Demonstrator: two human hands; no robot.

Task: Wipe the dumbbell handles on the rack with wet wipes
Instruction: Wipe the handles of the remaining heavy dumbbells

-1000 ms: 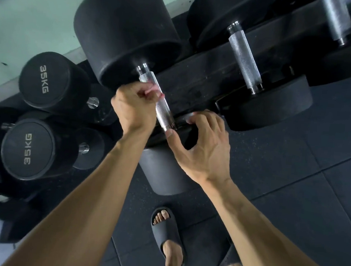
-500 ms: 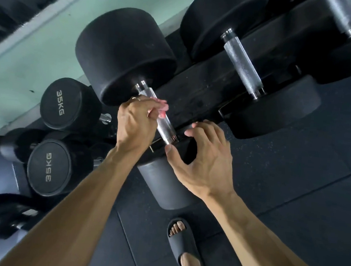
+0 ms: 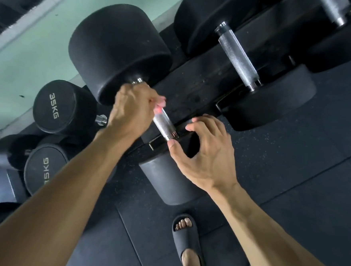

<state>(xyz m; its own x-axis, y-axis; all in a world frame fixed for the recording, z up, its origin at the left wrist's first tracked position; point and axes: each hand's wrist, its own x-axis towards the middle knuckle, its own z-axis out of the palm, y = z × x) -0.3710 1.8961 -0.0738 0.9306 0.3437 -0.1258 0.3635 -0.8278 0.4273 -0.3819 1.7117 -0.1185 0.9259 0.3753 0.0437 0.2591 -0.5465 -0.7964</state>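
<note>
Left hand (image 3: pixel 130 107) clamps handle (image 3: pixel 164 123), hiding any wipe; right hand (image 3: pixel 206 155) hovers spread. Three handles visible.

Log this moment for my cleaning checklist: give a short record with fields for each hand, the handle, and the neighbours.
left hand: grips upper end of handle
right hand: fingers curled, thumb at handle's lower end, holding nothing
wipe: not visible
handle: knurled metal, lower half bare
next dumbbell: on rack, untouched
35KG dumbbells: lower left
</note>
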